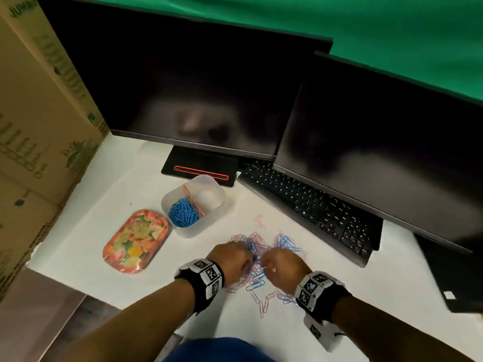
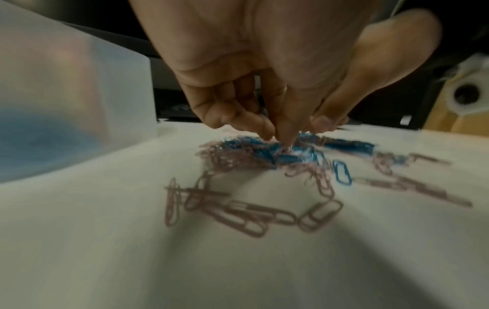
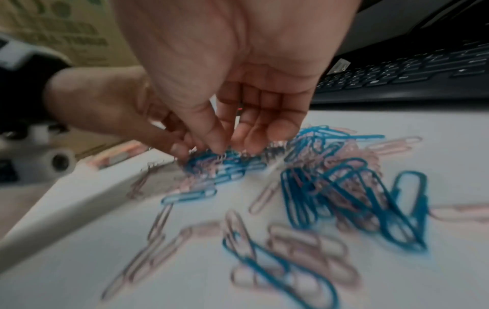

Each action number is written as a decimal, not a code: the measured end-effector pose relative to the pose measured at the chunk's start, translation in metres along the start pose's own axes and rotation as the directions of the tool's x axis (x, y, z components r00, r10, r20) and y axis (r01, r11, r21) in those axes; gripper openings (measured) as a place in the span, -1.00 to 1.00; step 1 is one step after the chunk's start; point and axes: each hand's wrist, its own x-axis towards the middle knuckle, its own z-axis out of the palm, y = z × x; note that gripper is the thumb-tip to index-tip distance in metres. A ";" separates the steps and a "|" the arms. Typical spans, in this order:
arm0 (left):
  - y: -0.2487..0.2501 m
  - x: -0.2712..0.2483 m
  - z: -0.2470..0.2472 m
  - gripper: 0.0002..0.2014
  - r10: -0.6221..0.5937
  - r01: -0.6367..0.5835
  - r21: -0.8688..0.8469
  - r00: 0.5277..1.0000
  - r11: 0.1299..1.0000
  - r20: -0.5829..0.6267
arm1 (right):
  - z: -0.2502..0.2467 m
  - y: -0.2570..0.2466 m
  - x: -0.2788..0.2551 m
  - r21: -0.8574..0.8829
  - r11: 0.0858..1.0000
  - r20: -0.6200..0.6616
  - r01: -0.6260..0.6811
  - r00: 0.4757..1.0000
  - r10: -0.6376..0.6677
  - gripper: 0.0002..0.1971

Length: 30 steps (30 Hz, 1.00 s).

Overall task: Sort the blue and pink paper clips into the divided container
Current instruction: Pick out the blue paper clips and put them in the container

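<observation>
Paper clips, blue and pink, lie mixed in a loose pile (image 1: 264,259) on the white desk (image 1: 130,184), directly under both hands. Divided container (image 1: 194,205) stands beyond the pile, just beside a floral tray (image 1: 136,240), in front of the monitor base.

Progress, judged from the layout: roughly partway. Near compartment of the container holds a dense heap of blue clips (image 1: 183,211). A few pink or orange-looking clips (image 1: 193,202) lean along the divider. Far compartment looks nearly bare. Most pink clips, and a fair share of blue ones, are not yet sorted.

Left hand (image 1: 231,257): fingertips (image 2: 284,138) bunched together and pressed down into a blue cluster in the pile. It looks like a pinch on blue clips, though blur hides the exact contact. Right hand (image 1: 283,265): fingers curled down with tips in the pile next to the left hand's; whether anything is actually caught between them, I cannot tell.

Counts: one container with two compartments, one tray, two monitors, one keyboard (image 1: 311,205), two hands. Clips cannot be counted exactly: dozens on the desk, dozens of blue in the container, too tangled and blurred for a figure. A small stray group of pink clips (image 1: 260,221) lies apart, between pile and container.
</observation>
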 end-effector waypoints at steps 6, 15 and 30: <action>0.003 0.011 0.009 -0.76 -0.023 0.016 0.159 0.999 0.987 0.047 | 0.018 0.008 -0.008 -0.161 0.980 -0.043 0.115 0.991 -0.123 -0.75; -0.009 0.006 0.014 -0.87 -0.135 0.116 -0.220 0.988 0.969 -0.073 | 0.025 0.017 -0.012 -0.172 0.968 -0.053 0.183 0.980 -0.194 -0.78; -0.005 -0.006 0.003 -0.65 -0.336 0.314 -0.876 0.923 0.366 0.190 | 0.029 0.025 -0.013 -0.039 0.991 -0.122 0.127 0.984 -0.131 -0.68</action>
